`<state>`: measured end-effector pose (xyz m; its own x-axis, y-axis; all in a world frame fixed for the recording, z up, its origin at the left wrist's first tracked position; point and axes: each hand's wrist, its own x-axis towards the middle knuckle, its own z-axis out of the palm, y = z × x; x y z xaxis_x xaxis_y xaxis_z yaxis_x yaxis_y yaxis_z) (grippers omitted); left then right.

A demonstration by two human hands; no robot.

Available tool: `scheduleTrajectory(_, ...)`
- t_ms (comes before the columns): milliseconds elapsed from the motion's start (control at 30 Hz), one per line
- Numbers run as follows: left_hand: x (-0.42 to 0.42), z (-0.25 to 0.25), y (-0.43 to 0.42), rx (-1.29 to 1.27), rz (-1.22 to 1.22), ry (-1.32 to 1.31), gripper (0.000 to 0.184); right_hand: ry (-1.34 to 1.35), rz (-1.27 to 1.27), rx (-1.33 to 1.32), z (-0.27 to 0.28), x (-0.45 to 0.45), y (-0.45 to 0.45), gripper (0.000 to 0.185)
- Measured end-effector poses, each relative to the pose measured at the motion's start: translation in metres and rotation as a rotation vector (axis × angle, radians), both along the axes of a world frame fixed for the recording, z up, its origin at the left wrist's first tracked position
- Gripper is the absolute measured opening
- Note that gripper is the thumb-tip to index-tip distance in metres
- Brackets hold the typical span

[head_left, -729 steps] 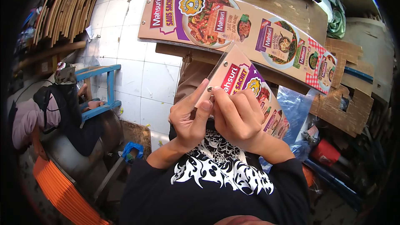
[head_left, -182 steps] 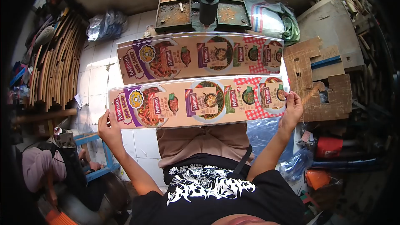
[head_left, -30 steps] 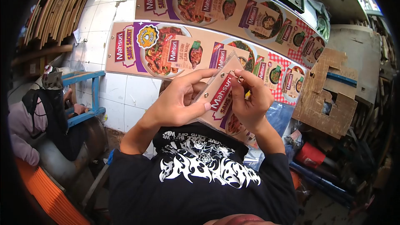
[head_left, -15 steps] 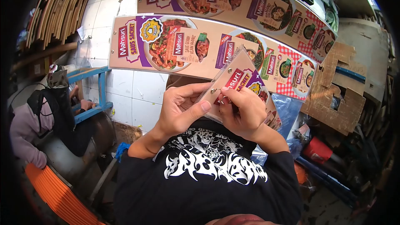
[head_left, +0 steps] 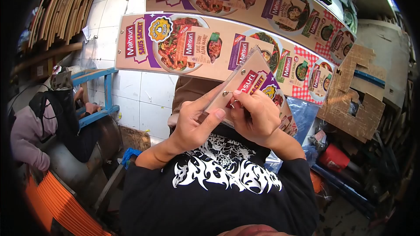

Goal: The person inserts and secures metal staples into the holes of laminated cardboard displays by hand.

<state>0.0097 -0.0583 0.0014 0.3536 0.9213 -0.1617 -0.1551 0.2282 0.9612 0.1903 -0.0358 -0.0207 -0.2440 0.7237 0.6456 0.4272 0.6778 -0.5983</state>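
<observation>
A plastic-covered printed sign (head_left: 257, 73) marked "Mahsuri" is held tilted in front of my chest. My left hand (head_left: 194, 120) is closed on its left edge, thumb in front and the other fingers behind. At that edge is a metal eyelet (head_left: 225, 93). My right hand (head_left: 258, 116) pinches a small, thin metal ring or hook (head_left: 232, 92) right beside the eyelet. Whether the metal passes fully through the hole I cannot tell. Beyond my hands lies a long printed sign (head_left: 151, 52) with matching pictures, its own eyelets at the left end.
Another long sign (head_left: 258, 15) lies farther back on white tiles (head_left: 151, 91). Cut cardboard (head_left: 354, 91) stands at the right, with clear plastic wrap (head_left: 302, 113) nearer. At left are a blue metal frame (head_left: 107, 91), a person's pink sleeve (head_left: 30, 126) and orange ridged material (head_left: 65, 205).
My left hand has shifted slightly down along the sign's edge. My right hand keeps its pinch by the eyelet. The view has moved a little.
</observation>
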Motion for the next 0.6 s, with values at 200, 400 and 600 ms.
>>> scheduleTrajectory(200,0.0035,-0.0035,-0.0008,0.073,0.046,0.029,0.050,-0.005,0.008,0.027,-0.0018,0.0007,-0.0004,0.032)
scheduleTrajectory(400,0.0070,-0.0017,-0.0017,0.093,0.089,0.047,0.050,-0.065,0.038,-0.021,0.0051,0.0037,-0.0024,0.030)
scheduleTrajectory(600,0.0057,-0.0038,-0.0043,0.132,0.077,0.109,0.050,-0.084,0.025,0.047,0.0019,0.0013,-0.0037,0.038)
